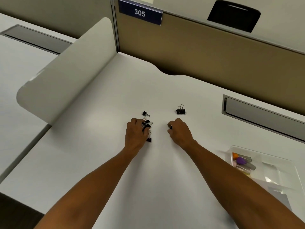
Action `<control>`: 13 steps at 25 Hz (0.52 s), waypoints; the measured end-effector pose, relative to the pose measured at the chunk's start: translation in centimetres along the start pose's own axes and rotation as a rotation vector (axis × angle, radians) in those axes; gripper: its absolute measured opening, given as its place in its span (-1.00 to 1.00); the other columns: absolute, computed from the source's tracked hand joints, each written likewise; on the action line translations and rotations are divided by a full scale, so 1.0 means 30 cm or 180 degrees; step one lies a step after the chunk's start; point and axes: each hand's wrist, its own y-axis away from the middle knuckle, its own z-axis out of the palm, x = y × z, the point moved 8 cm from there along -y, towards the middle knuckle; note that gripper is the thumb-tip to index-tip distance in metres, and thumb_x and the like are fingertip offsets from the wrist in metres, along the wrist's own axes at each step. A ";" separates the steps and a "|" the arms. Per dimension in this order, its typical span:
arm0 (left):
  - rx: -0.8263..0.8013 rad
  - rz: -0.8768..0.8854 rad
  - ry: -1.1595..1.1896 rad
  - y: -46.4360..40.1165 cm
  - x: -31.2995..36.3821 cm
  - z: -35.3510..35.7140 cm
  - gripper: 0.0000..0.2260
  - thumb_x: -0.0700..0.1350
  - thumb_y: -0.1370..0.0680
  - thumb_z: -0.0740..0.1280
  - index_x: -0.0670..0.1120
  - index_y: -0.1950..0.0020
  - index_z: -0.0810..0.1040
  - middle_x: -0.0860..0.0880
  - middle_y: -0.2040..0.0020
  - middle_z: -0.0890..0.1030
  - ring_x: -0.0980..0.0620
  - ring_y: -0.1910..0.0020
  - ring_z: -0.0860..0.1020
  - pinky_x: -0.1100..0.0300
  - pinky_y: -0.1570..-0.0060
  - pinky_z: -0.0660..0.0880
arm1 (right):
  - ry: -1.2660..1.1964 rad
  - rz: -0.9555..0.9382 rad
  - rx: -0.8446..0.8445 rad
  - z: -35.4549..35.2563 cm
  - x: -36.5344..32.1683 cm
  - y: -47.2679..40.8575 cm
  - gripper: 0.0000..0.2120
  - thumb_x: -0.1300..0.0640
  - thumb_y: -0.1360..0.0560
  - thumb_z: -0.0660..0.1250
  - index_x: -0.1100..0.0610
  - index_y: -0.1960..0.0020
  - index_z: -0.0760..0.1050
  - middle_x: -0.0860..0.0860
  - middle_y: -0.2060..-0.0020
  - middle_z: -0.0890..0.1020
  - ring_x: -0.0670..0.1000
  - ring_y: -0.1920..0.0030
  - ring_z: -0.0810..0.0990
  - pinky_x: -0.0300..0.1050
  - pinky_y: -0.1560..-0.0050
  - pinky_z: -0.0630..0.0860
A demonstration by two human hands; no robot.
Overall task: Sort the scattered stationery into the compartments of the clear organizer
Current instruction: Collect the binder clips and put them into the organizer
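Note:
Several small black binder clips lie in a cluster on the white desk. My left hand lies over the cluster with its fingers curled round some of the clips. One small clip sits just beyond the cluster, and another lies by my left thumb. My right hand pinches a small black clip between thumb and fingers. A larger black binder clip stands alone farther back. The clear organizer sits at the right, holding orange and purple items in its left compartment.
A curved white divider panel rises on the left side of the desk. A tan partition wall with a "305" sign runs along the back. A recessed grey cable tray lies at the right rear.

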 end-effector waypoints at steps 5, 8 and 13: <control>0.0029 -0.0012 0.0454 -0.019 -0.022 -0.021 -0.90 -0.20 -0.54 0.34 -0.16 -0.04 0.57 -0.08 0.07 0.58 -0.08 0.05 0.53 0.12 0.06 0.46 | -0.0366 0.0063 0.0042 0.001 -0.027 -0.024 -0.81 0.13 -0.55 0.31 0.18 -0.11 0.57 0.11 -0.08 0.50 0.12 0.00 0.56 -0.09 0.03 0.47; 0.0300 -0.0077 0.0741 -0.024 -0.025 -0.072 -0.84 -0.22 -0.57 0.29 -0.17 -0.14 0.57 -0.08 -0.01 0.58 -0.01 0.04 0.56 0.21 0.02 0.47 | -0.0884 0.0016 -0.0069 0.006 -0.083 -0.032 -0.77 0.16 -0.54 0.29 0.14 -0.17 0.55 0.10 -0.12 0.50 0.04 0.03 0.56 -0.13 -0.01 0.46; 0.0338 -0.0199 0.0970 -0.034 -0.034 -0.131 -0.79 -0.26 -0.59 0.20 -0.15 -0.14 0.58 -0.06 -0.06 0.50 0.05 0.06 0.53 0.36 0.07 0.40 | -0.0898 -0.0361 -0.0314 0.047 -0.213 -0.051 -0.72 0.24 -0.57 0.21 0.10 -0.27 0.47 0.11 -0.18 0.43 0.08 -0.06 0.52 -0.05 -0.10 0.49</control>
